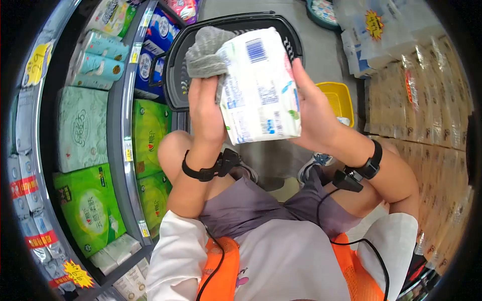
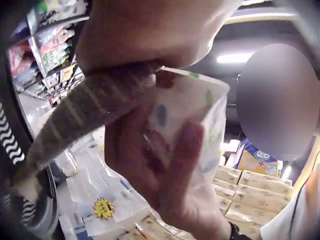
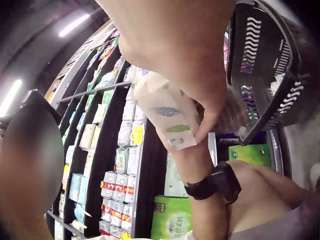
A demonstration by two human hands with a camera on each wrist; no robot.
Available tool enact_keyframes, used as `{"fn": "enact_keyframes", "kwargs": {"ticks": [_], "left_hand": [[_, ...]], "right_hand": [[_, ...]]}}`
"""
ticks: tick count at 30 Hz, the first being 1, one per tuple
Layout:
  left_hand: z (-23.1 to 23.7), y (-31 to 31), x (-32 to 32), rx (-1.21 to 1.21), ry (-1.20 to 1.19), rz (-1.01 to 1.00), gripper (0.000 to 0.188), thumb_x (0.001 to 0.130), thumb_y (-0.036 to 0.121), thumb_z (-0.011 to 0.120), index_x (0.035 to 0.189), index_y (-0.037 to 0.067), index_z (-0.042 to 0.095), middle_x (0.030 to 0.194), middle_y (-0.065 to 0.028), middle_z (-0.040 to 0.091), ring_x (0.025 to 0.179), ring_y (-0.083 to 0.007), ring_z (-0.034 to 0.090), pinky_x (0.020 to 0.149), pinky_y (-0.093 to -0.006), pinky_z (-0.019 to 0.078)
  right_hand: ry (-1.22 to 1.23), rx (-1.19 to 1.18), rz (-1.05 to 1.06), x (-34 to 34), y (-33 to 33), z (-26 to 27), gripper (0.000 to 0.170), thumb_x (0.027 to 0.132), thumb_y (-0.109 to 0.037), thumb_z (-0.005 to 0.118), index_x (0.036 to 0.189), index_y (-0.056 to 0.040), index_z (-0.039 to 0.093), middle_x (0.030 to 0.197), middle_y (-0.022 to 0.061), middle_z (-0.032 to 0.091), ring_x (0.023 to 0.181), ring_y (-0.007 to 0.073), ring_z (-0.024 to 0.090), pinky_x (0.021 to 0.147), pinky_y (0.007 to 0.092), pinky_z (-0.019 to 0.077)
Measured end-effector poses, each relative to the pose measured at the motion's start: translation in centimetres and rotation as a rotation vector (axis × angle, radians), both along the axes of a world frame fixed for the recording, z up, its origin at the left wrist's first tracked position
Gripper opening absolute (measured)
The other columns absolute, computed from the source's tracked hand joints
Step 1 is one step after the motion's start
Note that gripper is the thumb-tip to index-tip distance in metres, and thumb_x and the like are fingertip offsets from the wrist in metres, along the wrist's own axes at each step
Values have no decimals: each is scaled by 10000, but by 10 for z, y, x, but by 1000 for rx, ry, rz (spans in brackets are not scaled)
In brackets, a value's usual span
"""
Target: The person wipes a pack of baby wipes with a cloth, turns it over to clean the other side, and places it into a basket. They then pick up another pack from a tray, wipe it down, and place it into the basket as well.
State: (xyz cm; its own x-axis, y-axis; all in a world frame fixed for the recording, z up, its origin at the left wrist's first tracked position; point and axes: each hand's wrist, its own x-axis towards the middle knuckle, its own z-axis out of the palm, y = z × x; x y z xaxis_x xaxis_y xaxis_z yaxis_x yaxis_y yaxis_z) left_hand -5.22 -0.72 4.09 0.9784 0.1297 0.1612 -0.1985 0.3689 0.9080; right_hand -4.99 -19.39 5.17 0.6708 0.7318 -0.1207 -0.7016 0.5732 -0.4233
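In the head view, a white printed soft pack with a barcode and green leaf marks is held up between both hands. My left hand is at its left side and holds a grey striped cloth, which bunches over the pack's upper left corner. My right hand grips the pack from the right, its fingers partly hidden behind it. The left wrist view shows the right thumb pressed along the pack's side, with the grey cloth hanging down to the left.
A black shopping basket stands behind the pack, on the floor side of the shelves. Left are shelves with green tissue packs and blue packs. A yellow basket sits beyond my right arm. Stacked wrapped packs line the right.
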Motion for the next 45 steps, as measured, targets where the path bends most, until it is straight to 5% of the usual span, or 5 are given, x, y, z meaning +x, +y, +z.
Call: {"fn": "enact_keyframes", "kwargs": {"ticks": [15,29,35,42,45], "left_hand": [[-2,9,-9,1035,-590,-56,356,977,123,596,1286,-46,647,1387,-250,598,1290,-436,557,1127,-459,375],[-22,-26,-24,918,-553,-335,336,914,84,647,1232,-14,689,1377,-256,596,1303,-490,524,1151,-501,367],[-25,-15,-23,730,-249,-222,446,934,56,621,1373,-14,584,1380,-204,611,1283,-375,577,1098,-455,442],[-36,11,1,74,136,-255,523,1043,219,588,1485,-23,447,1408,-162,601,1232,-236,638,1040,-376,522],[-45,12,5,302,51,-292,550,1050,282,587,1498,0,439,1399,-156,603,1215,-227,640,1028,-378,531]], "right_hand": [[97,31,-75,1,-18,-7,586,1086,-529,393,1464,-103,532,1357,87,669,1171,236,686,1026,413,536],[-195,-313,-324,36,-36,-4,499,1081,-455,471,1382,-71,575,1260,86,703,1086,171,709,944,328,561],[-541,-539,-334,21,-20,-9,783,1056,-401,578,1656,-82,190,1481,81,507,1277,126,520,1077,281,417],[-1013,-1056,-86,1,-18,-4,782,1016,-223,674,1657,-124,237,1500,79,482,1277,120,487,1038,283,439],[-965,-940,-218,4,-13,-21,772,992,-217,710,1642,-137,300,1445,66,522,1200,132,534,1011,288,461]]}}
